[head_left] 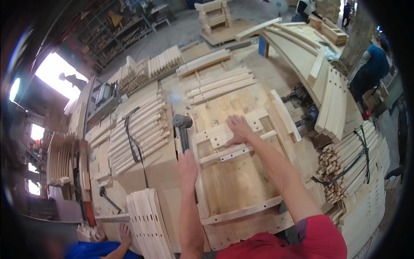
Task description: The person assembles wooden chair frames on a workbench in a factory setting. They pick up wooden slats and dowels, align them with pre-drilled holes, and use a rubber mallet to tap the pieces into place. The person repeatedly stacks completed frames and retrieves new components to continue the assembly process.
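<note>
My left hand (186, 169) is wrapped around the handle of a hammer (183, 122), which stands with its dark, thick head up beside the left rail of a wooden frame (202, 190). My right hand (238, 130) lies with fingers spread on a pale, flat crosspiece with holes (210, 136) in the upper part of that frame. Just below the hand, a narrower crossbar (235, 154) with drilled holes spans between the rails. A curved bar (241, 210) closes the frame's near end.
Bundled round rods (138, 134) lie left of the frame, and strapped sticks (345, 162) at the right. Drilled slats (148, 220) stand near left, by a second hammer (110, 200) and a co-worker's hand (124, 234). Clamping hardware (304, 112) sits beside the frame's right side.
</note>
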Action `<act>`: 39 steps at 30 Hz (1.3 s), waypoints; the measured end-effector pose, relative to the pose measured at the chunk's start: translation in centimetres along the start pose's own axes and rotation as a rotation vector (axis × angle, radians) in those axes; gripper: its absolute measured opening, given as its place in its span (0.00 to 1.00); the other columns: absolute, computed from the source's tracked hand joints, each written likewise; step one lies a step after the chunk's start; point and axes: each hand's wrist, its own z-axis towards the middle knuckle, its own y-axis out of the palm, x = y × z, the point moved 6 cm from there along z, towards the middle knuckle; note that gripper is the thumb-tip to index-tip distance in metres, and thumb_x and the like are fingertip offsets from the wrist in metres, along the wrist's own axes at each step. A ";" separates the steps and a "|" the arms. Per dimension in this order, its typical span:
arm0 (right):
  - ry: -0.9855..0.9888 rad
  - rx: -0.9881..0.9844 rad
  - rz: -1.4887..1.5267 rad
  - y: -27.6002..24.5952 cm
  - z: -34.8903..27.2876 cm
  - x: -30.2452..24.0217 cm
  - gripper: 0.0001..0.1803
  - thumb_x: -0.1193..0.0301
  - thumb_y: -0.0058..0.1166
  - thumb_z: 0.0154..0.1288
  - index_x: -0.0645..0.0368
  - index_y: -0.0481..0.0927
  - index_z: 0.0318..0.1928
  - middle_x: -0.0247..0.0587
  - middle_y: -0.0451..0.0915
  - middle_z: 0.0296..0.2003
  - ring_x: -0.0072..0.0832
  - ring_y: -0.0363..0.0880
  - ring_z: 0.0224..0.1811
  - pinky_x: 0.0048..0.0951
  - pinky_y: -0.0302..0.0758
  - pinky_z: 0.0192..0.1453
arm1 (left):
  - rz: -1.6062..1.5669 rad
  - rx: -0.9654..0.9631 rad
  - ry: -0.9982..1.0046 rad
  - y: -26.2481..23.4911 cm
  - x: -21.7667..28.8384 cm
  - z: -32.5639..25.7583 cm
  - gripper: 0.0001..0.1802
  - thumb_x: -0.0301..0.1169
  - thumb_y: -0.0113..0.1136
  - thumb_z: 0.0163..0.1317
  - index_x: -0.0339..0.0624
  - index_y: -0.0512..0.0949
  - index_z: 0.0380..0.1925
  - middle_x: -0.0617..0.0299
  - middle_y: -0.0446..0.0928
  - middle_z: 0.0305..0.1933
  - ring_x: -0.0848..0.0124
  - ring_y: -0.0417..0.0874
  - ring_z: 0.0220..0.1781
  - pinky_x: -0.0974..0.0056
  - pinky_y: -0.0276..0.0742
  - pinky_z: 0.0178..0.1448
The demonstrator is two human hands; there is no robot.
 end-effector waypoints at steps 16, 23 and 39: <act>0.861 0.142 0.313 -2.0 -34.2 9.0 0.56 0.52 0.76 0.48 0.67 0.64 0.73 0.64 0.72 0.67 0.53 0.71 0.70 0.46 0.71 0.71 | -0.145 -1.213 -0.252 1.3 -7.2 -38.5 0.21 0.49 0.61 0.71 0.41 0.87 0.41 0.53 0.85 0.32 0.61 0.86 0.37 0.58 0.81 0.46; 0.788 0.010 0.584 -1.7 -31.5 9.8 0.54 0.59 0.78 0.44 0.69 0.68 0.70 0.61 0.79 0.61 0.48 0.78 0.64 0.39 0.75 0.67 | 0.424 0.108 -0.032 -4.9 -7.3 -23.1 0.36 0.43 0.71 0.58 0.33 0.74 0.61 0.36 0.77 0.57 0.41 0.80 0.57 0.43 0.77 0.61; 0.393 0.474 1.521 -24.6 -34.2 13.4 0.20 0.70 0.64 0.67 0.64 0.74 0.55 0.40 0.80 0.32 0.25 0.80 0.25 0.28 0.79 0.30 | -0.185 -0.048 0.161 -0.1 8.5 -2.2 0.40 0.35 0.70 0.60 0.34 0.67 0.71 0.39 0.72 0.69 0.47 0.74 0.69 0.48 0.68 0.73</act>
